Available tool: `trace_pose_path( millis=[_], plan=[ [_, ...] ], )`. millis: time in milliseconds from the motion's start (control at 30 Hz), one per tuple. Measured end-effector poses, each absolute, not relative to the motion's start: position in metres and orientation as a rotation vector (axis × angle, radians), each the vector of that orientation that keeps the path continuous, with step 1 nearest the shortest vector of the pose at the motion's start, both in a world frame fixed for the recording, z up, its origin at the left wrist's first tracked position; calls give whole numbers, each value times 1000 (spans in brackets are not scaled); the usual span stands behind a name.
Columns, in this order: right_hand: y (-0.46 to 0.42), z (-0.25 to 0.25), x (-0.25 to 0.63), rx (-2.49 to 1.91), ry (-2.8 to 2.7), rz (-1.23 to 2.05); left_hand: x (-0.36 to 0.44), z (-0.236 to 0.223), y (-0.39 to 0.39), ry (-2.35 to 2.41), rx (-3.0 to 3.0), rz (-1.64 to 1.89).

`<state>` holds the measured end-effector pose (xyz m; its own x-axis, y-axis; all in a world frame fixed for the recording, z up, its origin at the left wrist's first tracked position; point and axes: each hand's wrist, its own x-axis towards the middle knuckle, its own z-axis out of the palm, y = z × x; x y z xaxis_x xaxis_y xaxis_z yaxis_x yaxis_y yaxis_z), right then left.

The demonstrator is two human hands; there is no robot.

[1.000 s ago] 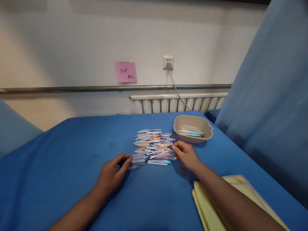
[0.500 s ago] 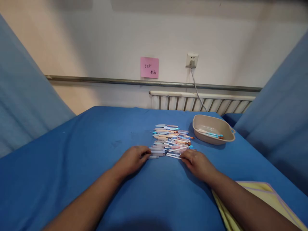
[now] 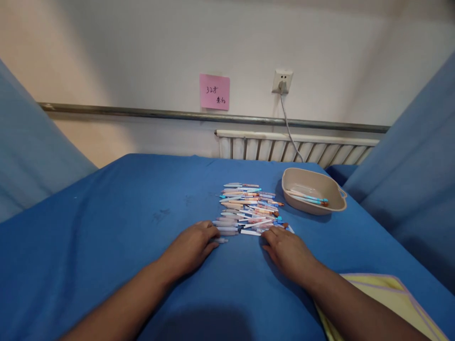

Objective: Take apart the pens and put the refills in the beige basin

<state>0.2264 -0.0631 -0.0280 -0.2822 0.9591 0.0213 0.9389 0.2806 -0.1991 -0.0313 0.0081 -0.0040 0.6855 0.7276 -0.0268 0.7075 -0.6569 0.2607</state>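
Note:
Many pens (image 3: 249, 203) lie side by side in a loose stack on the blue sheet, mostly pointing left and right. At the near left corner my left hand (image 3: 192, 246) has its thumb and fingers closed around the end of a pale pen (image 3: 222, 240), which sits slightly apart from the stack. My right hand (image 3: 289, 248) rests at the near right corner. Its fingertips touch the ends of the nearest pens, near a white pen (image 3: 250, 232), and its thumb is held apart from the fingers.
A beige plastic basket (image 3: 343, 201) holding a few pens stands right of the stack. A folded yellow cloth (image 3: 384, 293) lies under my right forearm. Behind the bed are a radiator (image 3: 263, 148), a plugged-in cable (image 3: 288, 125) and a pink note (image 3: 214, 92). Blue curtains hang at both sides.
The pale pen at my left hand has come a little nearer to me, away from the stack. My right fingers have shifted slightly along the pen ends. The view has moved slightly.

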Motion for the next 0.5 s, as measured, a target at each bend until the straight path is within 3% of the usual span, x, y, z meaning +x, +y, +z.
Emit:
trace_pose_path(
  millis=[500],
  plan=[
    [-66, -26, 227, -1842, -2391, 293, -31, 3, -5, 1160, 2402, 106]
  ],
)
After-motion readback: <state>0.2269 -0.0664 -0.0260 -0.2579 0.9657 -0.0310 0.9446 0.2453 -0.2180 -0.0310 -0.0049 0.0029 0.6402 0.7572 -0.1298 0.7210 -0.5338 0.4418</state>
